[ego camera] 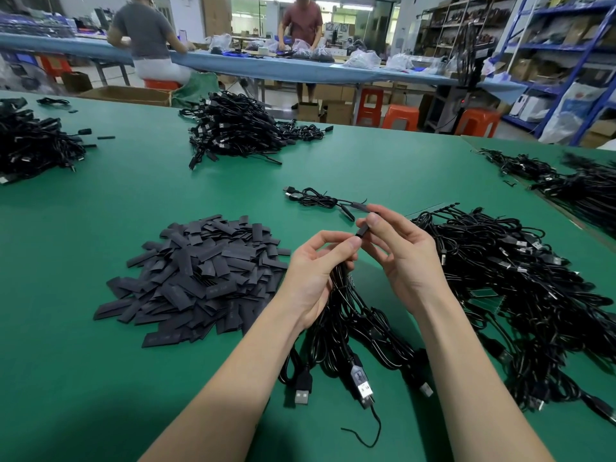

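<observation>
Lightly curled, right hand [400,258], pinching black sleeve [362,230]

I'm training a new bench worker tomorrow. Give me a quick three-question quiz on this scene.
1. True or false: the right hand pinches a small black sleeve.
2. Where does the pile of flat black sleeves lie? A) to the left of the hands B) to the right of the hands C) on an orange stool
3. Fill in: the cable bundle is gripped by the ____ hand.

Key: 1 true; 2 A; 3 left hand.
</observation>
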Demonstrator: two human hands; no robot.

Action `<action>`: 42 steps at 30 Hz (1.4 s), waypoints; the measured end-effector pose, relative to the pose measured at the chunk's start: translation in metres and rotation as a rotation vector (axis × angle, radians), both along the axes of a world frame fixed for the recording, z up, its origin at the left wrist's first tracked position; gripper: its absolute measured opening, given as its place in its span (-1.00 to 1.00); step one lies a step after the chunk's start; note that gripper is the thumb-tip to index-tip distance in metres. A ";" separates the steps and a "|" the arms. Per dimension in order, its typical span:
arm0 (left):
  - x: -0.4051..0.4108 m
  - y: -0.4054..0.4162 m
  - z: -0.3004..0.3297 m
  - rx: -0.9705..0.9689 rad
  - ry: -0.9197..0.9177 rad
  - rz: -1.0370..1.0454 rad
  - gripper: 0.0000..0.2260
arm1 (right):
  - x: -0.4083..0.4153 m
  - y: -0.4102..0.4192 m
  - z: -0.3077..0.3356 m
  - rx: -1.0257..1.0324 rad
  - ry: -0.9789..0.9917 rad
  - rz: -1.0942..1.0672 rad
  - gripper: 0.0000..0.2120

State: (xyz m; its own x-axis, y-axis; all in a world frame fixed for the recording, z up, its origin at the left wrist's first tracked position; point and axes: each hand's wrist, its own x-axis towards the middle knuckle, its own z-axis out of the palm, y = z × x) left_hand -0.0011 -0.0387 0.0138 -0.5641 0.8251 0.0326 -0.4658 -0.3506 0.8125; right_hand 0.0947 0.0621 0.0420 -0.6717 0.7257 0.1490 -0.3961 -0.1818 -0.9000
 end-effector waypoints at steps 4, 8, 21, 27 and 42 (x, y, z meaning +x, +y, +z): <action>0.000 0.001 0.000 0.049 -0.085 0.010 -0.89 | 0.004 0.001 0.005 0.087 -0.225 0.117 -0.45; -0.003 0.003 0.001 0.037 -0.142 0.041 -0.82 | 0.015 0.003 0.015 0.410 -0.718 0.264 -0.53; -0.008 0.008 -0.002 -0.074 -0.152 0.094 -0.78 | 0.015 0.003 0.039 0.315 -0.604 0.260 -0.85; -0.007 0.006 0.003 -0.024 -0.375 0.133 -0.60 | -0.048 0.019 0.033 -0.172 -0.323 -0.017 -0.80; -0.009 0.007 0.000 0.002 -0.437 0.071 -0.60 | -0.130 0.044 0.028 -0.152 -0.659 0.059 -0.68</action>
State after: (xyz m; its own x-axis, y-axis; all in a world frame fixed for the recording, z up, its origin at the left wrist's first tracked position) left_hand -0.0097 -0.0316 0.0135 -0.5809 0.7837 -0.2198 -0.7399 -0.3960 0.5438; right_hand -0.0348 0.1060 0.0696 -0.6267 0.6655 -0.4055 0.2407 -0.3296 -0.9129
